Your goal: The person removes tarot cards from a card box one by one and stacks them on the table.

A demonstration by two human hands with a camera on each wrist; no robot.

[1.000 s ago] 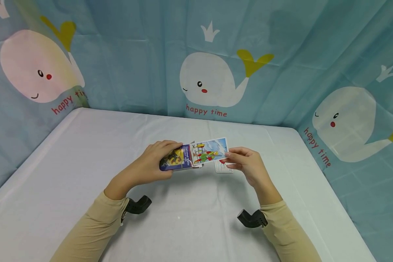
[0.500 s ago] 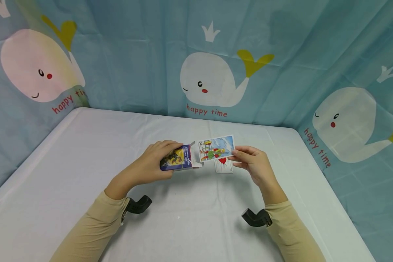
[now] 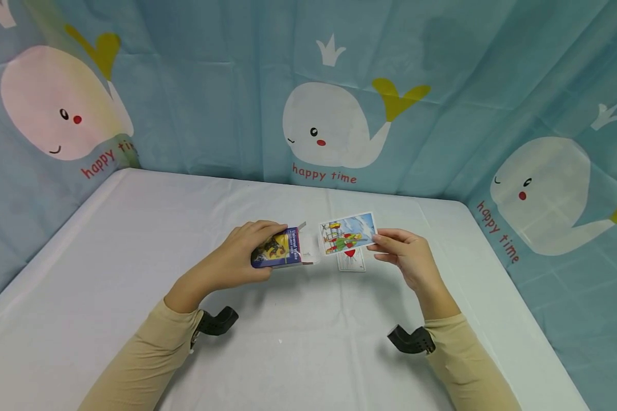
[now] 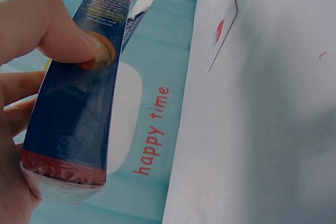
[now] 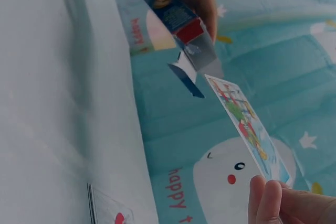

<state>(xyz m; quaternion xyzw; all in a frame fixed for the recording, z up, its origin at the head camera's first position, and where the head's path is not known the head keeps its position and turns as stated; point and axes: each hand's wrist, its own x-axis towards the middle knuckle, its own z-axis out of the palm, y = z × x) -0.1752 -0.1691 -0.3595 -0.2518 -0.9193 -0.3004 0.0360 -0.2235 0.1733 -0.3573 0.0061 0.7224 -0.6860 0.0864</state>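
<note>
My left hand (image 3: 236,257) grips a blue tarot card box (image 3: 279,249) lettered "Universal Waite", above the table. In the left wrist view the thumb presses the narrow side of the box (image 4: 73,114). The box's right end is open, and its flaps (image 5: 185,77) stick out in the right wrist view. Between thumb and fingers my right hand (image 3: 410,258) pinches a tarot card (image 3: 347,233) by its right end, picture side up. That card is apart from the box and overlaps a small stack of cards (image 3: 352,264) with a red heart on top, lying on the table.
A white cloth covers the table (image 3: 283,354). Pale blue curtains (image 3: 211,114) printed with whales hang behind and at both sides. Each wrist wears a black camera mount, the left one (image 3: 217,321) and the right one (image 3: 411,340).
The right hand has drawn the card rightward out of the box mouth, opening a gap between them. More of the heart card shows at first, then stays partly covered. The left hand holds still.
</note>
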